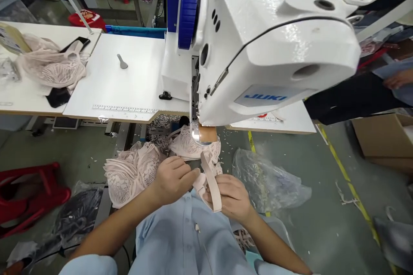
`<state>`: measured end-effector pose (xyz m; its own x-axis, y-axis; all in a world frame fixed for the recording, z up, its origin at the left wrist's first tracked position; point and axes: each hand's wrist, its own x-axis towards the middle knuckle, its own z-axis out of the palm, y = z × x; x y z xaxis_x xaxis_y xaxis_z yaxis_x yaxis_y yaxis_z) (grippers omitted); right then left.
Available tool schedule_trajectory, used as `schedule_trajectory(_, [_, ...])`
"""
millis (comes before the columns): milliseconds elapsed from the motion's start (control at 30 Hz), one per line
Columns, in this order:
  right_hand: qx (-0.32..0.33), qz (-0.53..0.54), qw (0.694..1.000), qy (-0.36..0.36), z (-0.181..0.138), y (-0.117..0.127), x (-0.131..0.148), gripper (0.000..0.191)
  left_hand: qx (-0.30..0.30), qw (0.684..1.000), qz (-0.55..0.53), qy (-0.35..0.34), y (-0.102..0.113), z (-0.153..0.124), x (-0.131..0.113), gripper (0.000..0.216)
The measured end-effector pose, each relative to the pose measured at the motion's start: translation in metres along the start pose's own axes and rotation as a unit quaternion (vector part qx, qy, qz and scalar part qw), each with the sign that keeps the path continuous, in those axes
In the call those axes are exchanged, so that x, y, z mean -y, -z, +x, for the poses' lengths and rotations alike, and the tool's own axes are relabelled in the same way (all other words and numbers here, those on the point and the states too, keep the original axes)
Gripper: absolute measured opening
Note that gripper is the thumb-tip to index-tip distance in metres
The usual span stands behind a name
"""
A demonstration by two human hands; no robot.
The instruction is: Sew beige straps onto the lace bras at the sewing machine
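Observation:
A pale pink lace bra hangs just below the sewing machine's needle area, partly hidden behind the machine head. My left hand is closed, its thumb and fingers pinching the bra's edge. On the other side my right hand grips the same bra near its strap, which loops up and over between both hands. Left of my left hand lies a stack of matching lace bras. The fingertips of my right hand are partly covered by the strap.
White table boards flank the machine, with a printed ruler along the left one. More bras lie at far left. On the floor are a red stool, a plastic bag and a cardboard box. Another person stands at right.

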<state>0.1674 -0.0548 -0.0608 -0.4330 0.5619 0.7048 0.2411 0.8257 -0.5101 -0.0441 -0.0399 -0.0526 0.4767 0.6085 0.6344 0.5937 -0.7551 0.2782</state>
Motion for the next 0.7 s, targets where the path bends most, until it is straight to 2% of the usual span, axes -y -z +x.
schedule_trajectory(300, [0.005,0.012,1.000,0.005,0.0069,-0.0051,0.0036,0.018,-0.026,1.000,-0.003,-0.003,0.0075,-0.0038,-0.0007,0.010])
schedule_trajectory(533, [-0.002,0.073,0.997,-0.002,0.0077,-0.0041,0.0045,0.012,0.007,0.993,-0.103,-0.066,0.0093,-0.0070,-0.0006,0.011])
schedule_trajectory(700, [0.015,0.092,0.996,-0.004,0.0073,0.0001,0.0087,0.018,-0.003,0.988,-0.147,-0.039,0.0092,-0.0047,0.0004,0.024])
